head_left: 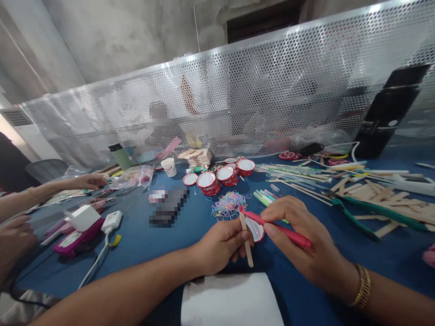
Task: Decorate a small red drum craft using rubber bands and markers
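Left hand [220, 244] fingers pinch wooden stick [247, 244] upright; right hand [306, 249] fingers grip red pen [278, 228], tip touching stick top, above blue counter [152, 240].

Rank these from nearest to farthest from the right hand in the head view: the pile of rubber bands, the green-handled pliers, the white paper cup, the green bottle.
From the right hand:
1. Pile of rubber bands, just up-left of it.
2. Green-handled pliers, off to its right; close to the bands, so this order is loose.
3. White paper cup, far up-left.
4. Green bottle, farther left still.
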The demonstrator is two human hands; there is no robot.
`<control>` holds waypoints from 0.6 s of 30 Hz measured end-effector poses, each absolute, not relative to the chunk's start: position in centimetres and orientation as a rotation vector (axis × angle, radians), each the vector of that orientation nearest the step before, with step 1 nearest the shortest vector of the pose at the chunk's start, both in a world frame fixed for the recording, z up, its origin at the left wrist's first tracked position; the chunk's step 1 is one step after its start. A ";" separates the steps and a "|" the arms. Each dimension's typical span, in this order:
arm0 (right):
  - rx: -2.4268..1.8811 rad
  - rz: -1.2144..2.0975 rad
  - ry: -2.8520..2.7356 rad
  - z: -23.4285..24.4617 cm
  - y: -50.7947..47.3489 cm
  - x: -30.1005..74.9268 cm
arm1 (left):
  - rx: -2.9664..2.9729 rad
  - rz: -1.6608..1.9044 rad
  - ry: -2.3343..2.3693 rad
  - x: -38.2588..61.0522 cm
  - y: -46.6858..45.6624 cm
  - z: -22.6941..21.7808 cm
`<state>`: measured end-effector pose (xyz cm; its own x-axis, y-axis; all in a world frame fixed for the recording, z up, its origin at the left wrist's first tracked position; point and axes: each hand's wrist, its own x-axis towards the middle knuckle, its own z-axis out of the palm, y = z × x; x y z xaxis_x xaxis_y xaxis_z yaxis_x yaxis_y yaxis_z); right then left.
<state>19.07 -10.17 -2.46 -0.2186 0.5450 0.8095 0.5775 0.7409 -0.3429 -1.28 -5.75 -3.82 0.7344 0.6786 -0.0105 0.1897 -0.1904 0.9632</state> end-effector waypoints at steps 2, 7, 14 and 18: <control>-0.880 -0.059 -1.868 -2.5 -10.1 19.1 | 1.739 0.515 0.688 -1.3 -5.7 -3.9; -0.890 -0.069 -1.833 -2.6 -10.1 19.1 | 1.746 0.514 0.685 -1.3 -5.8 -4.0; -0.882 -0.085 -1.850 -2.6 -10.0 19.1 | 1.751 0.508 0.693 -1.4 -5.8 -3.8; -0.874 -0.069 -1.838 -2.6 -10.0 19.1 | 1.759 0.508 0.694 -1.3 -5.8 -3.7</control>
<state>19.06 -9.99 -2.62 -0.1821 0.5312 0.8275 0.5918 0.7313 -0.3392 -1.32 -5.83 -3.69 0.7341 0.6790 -0.0072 0.1983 -0.2043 0.9586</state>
